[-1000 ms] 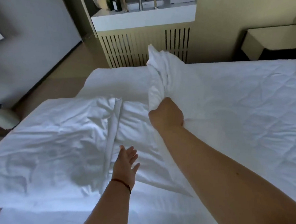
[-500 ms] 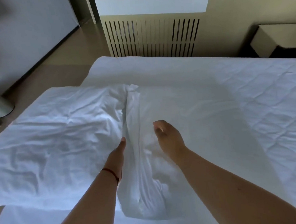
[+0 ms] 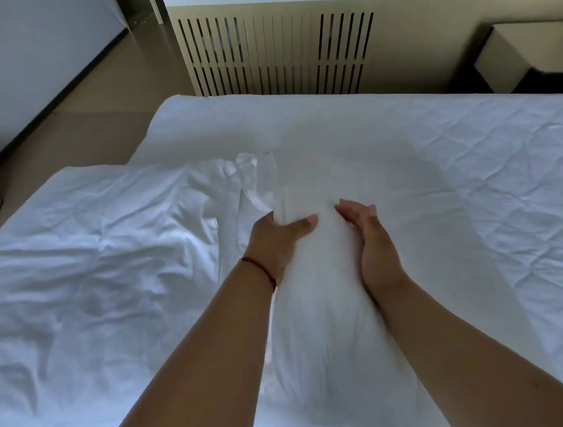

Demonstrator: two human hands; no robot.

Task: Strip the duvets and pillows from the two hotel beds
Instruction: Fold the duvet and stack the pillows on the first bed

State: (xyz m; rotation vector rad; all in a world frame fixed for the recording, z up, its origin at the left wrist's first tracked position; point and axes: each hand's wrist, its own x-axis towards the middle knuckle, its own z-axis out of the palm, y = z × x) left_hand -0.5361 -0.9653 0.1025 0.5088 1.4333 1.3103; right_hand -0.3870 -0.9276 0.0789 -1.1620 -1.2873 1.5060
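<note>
Pillow (image 3: 316,297) mid-strip, bed (image 3: 470,173) bare
L hand (image 3: 275,237) pinches pillow, R hand (image 3: 368,234) spread flat on it; loose linen (image 3: 93,259) at bed's left edge; 2nd bed unseen.

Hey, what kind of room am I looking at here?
Most likely a hotel bedroom. A wide bed with a white quilted mattress pad, a white pillow held between the left hand and right hand, and a slatted partition behind.

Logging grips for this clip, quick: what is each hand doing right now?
Left hand: grips the pillow, thumb across its top.
Right hand: open, fingers straight, palm against the pillow's other side.
</note>
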